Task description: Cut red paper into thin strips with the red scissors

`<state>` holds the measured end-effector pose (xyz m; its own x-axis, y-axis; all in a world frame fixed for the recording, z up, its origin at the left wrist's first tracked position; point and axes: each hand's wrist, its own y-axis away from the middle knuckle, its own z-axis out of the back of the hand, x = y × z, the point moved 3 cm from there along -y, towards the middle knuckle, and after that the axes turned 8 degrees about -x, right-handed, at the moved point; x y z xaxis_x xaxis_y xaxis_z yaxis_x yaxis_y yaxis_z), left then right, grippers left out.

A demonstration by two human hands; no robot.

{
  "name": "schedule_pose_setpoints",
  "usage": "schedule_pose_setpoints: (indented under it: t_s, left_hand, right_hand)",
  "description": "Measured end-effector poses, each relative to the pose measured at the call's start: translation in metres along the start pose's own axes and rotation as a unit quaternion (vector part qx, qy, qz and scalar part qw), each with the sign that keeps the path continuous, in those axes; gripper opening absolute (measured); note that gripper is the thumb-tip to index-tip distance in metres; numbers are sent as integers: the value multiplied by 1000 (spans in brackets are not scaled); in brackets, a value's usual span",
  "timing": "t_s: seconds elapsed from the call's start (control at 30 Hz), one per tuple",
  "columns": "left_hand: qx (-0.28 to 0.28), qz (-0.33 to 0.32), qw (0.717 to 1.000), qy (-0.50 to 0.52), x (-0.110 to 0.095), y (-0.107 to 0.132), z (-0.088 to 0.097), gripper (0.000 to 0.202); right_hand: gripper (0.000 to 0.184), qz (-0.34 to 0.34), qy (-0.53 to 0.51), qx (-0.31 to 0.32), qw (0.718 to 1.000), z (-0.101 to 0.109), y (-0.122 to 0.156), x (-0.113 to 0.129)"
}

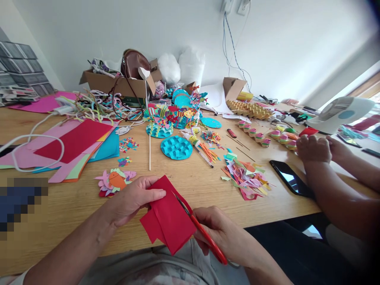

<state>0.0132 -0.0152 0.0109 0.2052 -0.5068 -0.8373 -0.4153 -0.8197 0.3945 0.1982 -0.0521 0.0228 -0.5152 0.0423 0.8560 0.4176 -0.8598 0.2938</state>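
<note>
My left hand [133,200] pinches a folded sheet of red paper [168,217] at its top left, holding it above the wooden table's front edge [74,221]. My right hand [221,233] is closed around red-handled scissors [202,229]. Their blades lie across the right part of the red paper, tips pointing up and left. A paper fish cut-out [115,180] lies on the table just beyond my left hand.
Sheets of red, pink and blue paper [77,146] lie at left under a white cable [35,138]. Blue pleated paper discs [176,147], coloured scraps [246,178] and cardboard boxes [118,81] fill the middle. Another person's clasped hands [314,148] rest at right beside a black phone [291,178].
</note>
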Motion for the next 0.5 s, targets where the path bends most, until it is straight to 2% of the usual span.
schedule_pose_setpoints:
  t_s: [0.2, 0.5]
  left_hand:
    - [-4, 8, 1000, -16, 3, -1, -3, 11]
    - [-12, 8, 998, -58, 4, 0, -8, 15]
  right_hand:
    - [33, 47, 63, -17, 997, 1, -1, 4]
    - [34, 59, 87, -23, 994, -1, -3, 3]
